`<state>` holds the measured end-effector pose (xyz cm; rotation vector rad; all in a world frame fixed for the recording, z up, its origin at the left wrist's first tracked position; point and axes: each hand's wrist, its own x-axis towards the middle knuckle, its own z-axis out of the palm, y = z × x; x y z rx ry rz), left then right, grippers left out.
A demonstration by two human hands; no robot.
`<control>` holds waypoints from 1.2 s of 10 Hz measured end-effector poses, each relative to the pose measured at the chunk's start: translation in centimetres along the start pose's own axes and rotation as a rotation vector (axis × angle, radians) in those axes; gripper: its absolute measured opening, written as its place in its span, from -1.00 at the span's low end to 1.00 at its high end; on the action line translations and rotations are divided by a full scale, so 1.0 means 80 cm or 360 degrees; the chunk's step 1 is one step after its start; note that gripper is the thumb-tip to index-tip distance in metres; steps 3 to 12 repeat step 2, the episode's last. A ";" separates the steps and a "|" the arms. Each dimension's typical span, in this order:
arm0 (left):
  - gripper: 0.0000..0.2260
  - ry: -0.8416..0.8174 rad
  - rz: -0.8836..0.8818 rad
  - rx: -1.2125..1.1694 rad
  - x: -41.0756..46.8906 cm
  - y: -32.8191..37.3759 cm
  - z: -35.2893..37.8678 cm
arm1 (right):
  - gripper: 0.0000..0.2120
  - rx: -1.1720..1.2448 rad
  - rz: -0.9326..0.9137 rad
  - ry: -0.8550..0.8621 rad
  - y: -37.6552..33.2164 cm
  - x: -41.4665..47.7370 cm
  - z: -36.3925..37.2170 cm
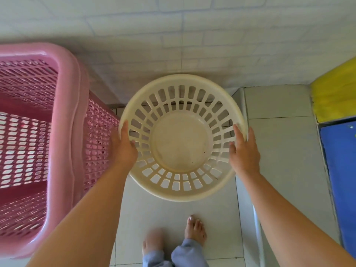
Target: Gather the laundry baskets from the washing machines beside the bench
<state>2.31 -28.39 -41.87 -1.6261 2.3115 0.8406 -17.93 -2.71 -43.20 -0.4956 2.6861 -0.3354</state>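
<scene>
A round cream laundry basket (182, 193) with slotted walls is held above the tiled floor, its open top facing me. My left hand (124, 149) grips its left rim with the thumb over the edge. On the right rim rests my right hand (243, 151), fingers curled over the edge. To the left stands a tall pink rectangular laundry basket (67, 132) with perforated walls, and a second pink rim shows nested just inside its outer one. The pink basket's right wall nearly touches my left hand.
A white brick-patterned wall (173, 35) rises just behind the baskets. A yellow and blue object (337, 122) lies at the right edge. My bare feet (194, 228) stand on light grey floor tiles below the cream basket.
</scene>
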 end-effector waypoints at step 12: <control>-0.46 0.0024 0.0250 0.0317 -0.072 0.043 -0.058 | -0.49 -0.0097 -0.0270 -0.0088 -0.052 -0.057 -0.076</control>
